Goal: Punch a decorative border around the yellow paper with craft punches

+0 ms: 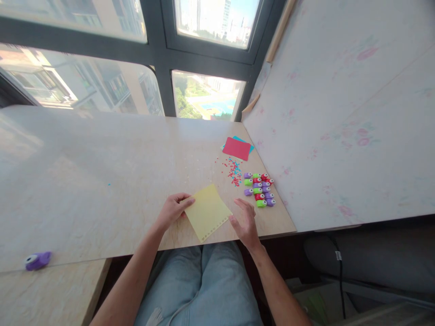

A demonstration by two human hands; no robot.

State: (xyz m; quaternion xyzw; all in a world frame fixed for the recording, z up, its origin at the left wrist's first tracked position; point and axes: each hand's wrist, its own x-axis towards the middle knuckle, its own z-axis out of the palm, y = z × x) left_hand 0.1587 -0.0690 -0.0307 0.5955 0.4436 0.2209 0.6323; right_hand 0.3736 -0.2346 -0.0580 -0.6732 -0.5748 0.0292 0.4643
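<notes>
A yellow sheet of paper (pixel 208 210) is tilted in front of me, with a row of punched holes along its near right edge. My left hand (pixel 175 209) pinches its left corner between thumb and fingers. Beside the right corner is my right hand (pixel 245 222), thumb and fingers apart; the thumb tip is at the paper's edge, and I cannot tell whether it touches. Several small craft punches (pixel 260 190) in purple, green and red, with eye shapes, stand grouped beyond my right hand. Red and blue paper bits (pixel 234 171) lie scattered just left of them.
Red and blue cards (pixel 237 148) are stacked farther back near the floral wall (pixel 340 113). A single purple punch (pixel 37 261) stands at the far left. One blue bit (pixel 109 184) lies on the marbled tabletop (pixel 84 213). Dark-framed windows (pixel 156 50) rise behind.
</notes>
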